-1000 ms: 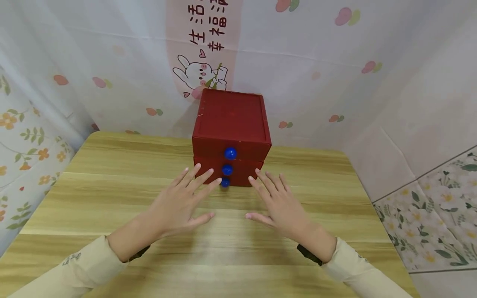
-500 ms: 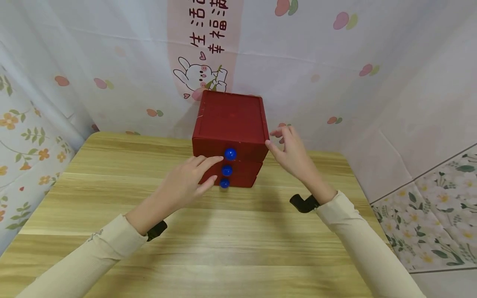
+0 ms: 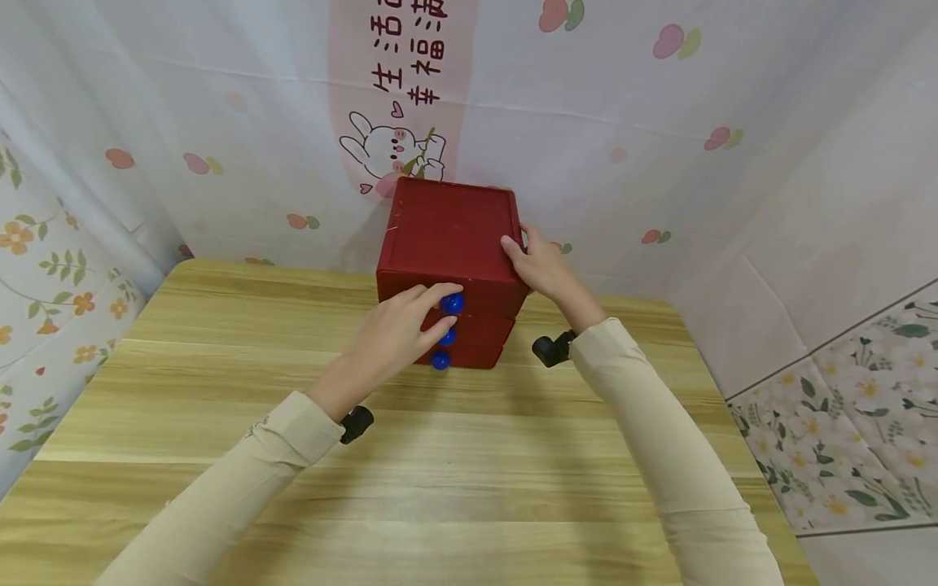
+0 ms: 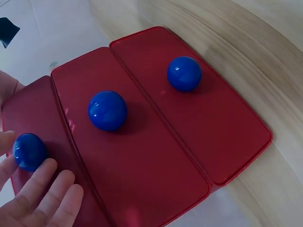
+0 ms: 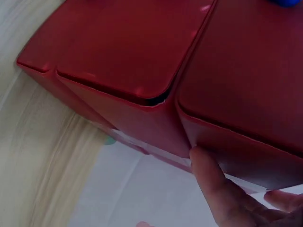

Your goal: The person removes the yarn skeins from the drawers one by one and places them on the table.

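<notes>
A red three-drawer cabinet (image 3: pixel 454 228) stands at the table's back, with a round blue knob on each drawer. My left hand (image 3: pixel 388 334) is at the top knob (image 3: pixel 453 303), index finger above it and thumb below. In the left wrist view, loosely spread fingers (image 4: pixel 40 182) lie beside that knob (image 4: pixel 30 152); firm contact cannot be made out. The middle knob (image 4: pixel 108 110) and bottom knob (image 4: pixel 184 74) are untouched. My right hand (image 3: pixel 542 264) holds the cabinet's right upper edge, thumb on top, fingers (image 5: pixel 208 177) against the side. All drawers look closed.
The wood-grain table (image 3: pixel 454 480) spreads in front of the cabinet. A white printed cloth (image 3: pixel 601 163) hangs behind it. Tiled wall with flowers (image 3: pixel 865 407) borders the right side. Dark wrist mounts (image 3: pixel 357 424) hang below both wrists.
Both hands have left their spread pose before the cabinet. The left has moved up and right to the top knob; the right has risen onto the cabinet's right edge.
</notes>
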Demonstrator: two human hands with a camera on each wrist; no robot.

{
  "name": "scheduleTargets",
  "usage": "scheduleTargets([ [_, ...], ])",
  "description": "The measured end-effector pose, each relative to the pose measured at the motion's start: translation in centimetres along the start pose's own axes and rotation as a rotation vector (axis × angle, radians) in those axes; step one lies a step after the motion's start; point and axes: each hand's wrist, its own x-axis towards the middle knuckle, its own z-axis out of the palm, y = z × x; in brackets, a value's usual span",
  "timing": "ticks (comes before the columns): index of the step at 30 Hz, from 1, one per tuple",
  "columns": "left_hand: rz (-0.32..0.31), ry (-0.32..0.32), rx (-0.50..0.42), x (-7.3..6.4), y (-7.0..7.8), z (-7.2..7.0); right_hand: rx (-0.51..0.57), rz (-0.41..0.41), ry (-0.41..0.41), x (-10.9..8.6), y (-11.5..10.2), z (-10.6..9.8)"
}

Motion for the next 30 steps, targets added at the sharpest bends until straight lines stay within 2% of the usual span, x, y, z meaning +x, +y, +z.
scheduleTargets([
  [3, -0.044, 0.001, -0.066, 0.5, -0.1, 0.6, -0.036, 0.011, 0.008, 0.8, 0.0, 0.2],
  [7, -0.091, 0.034, -0.130, 0.9, -0.1, 1.1, -0.101, 0.018, 0.028, 1.2, -0.3, 0.3],
  [15, -0.167, 0.086, -0.189, 1.0, 0.6, 1.5, -0.170, 0.010, 0.057, 1.4, -0.2, 0.4],
  [24, -0.189, 0.182, -0.227, 0.3, 1.1, 2.4, -0.167, 0.020, 0.053, 1.2, -0.5, 0.4],
  [30, -0.172, 0.201, -0.247, -0.4, 1.4, 2.7, -0.140, 0.014, 0.056, 1.3, -0.3, 0.5],
])
